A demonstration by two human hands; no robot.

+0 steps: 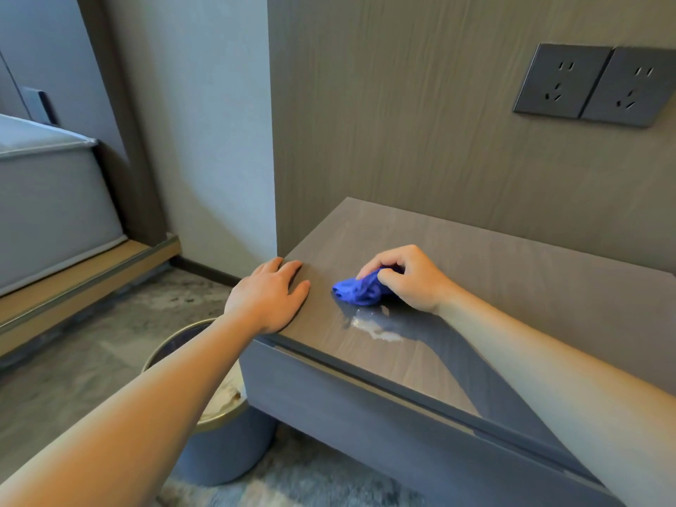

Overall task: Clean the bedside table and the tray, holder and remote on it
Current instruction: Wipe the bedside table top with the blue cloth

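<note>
The worktop [512, 287] of the bedside unit fills the lower right of the frame, a grey-brown wood-grain slab set against the wall panel, with a darker grey front below its near edge. Near its left corner, at centre frame, a small blue cloth [360, 289] lies bunched on the surface. Just below the cloth, towards the near edge, a pale wet smear [376, 329] glistens on the wood. The rest of the surface looks dry and matt.
</note>
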